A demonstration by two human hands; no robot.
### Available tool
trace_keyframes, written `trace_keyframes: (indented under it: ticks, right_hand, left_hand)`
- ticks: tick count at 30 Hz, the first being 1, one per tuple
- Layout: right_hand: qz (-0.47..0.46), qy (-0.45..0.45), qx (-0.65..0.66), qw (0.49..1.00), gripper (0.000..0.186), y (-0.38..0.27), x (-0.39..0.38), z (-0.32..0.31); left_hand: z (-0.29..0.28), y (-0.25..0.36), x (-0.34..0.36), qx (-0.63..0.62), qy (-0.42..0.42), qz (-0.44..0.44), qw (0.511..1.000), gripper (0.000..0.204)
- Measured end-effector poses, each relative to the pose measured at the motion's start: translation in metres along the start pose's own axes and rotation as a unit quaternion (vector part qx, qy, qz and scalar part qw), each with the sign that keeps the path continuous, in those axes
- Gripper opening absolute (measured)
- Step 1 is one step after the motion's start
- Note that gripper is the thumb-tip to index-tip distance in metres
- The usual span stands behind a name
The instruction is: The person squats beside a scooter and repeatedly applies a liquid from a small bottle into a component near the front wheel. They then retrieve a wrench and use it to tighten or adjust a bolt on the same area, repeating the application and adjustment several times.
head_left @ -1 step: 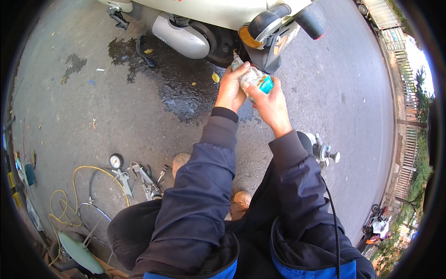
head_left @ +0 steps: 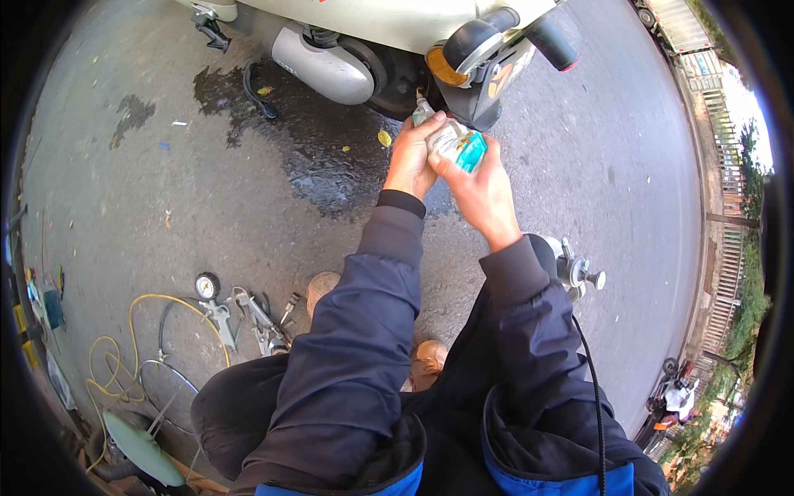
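Note:
My left hand (head_left: 411,155) is closed round the narrow upper part of a crumpled, whitish squeeze bottle (head_left: 451,136) with a teal patch. My right hand (head_left: 480,186) grips the same bottle lower down, its thumb lying across the front. The bottle's thin tip (head_left: 420,101) points away from me, toward the dark wheel (head_left: 397,78) under a cream-coloured scooter (head_left: 372,21). Whether the tip touches the wheel, I cannot tell. Right beside the bottle hang the scooter's dark mudflap (head_left: 475,107) and an orange turn signal (head_left: 445,66).
A wet dark patch (head_left: 322,165) spreads over the asphalt, with a short black hose (head_left: 255,93) on it. At left lie a pressure gauge (head_left: 207,287), a yellow hose (head_left: 136,306) and metal tools (head_left: 260,318). A metal canister (head_left: 575,269) stands by my right knee.
My right hand has shifted slightly on the bottle, and its thumb now lies differently. More of the teal patch shows. My left hand stays nearly in place.

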State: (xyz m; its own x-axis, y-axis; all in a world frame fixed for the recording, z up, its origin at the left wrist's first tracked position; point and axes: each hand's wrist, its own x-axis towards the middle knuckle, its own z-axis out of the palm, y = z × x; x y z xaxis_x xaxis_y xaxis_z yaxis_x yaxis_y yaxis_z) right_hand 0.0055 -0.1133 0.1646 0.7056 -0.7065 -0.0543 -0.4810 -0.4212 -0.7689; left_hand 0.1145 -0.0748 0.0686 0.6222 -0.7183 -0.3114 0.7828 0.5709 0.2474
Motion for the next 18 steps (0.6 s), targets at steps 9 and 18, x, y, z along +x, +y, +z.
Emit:
trace_keyframes:
  ticks: [9, 18]
  right_hand:
    - [-0.179, 0.136, -0.098, 0.969, 0.074, -0.002, -0.003, 0.030]
    - [-0.086, 0.120, -0.004, 0.989, 0.043, 0.018, 0.018, 0.050]
  left_hand:
    - [-0.004, -0.007, 0.009, -0.032, 0.019, -0.002, 0.999, 0.022]
    - [0.011, -0.002, 0.001, -0.012, 0.095, 0.024, 0.995, 0.034]
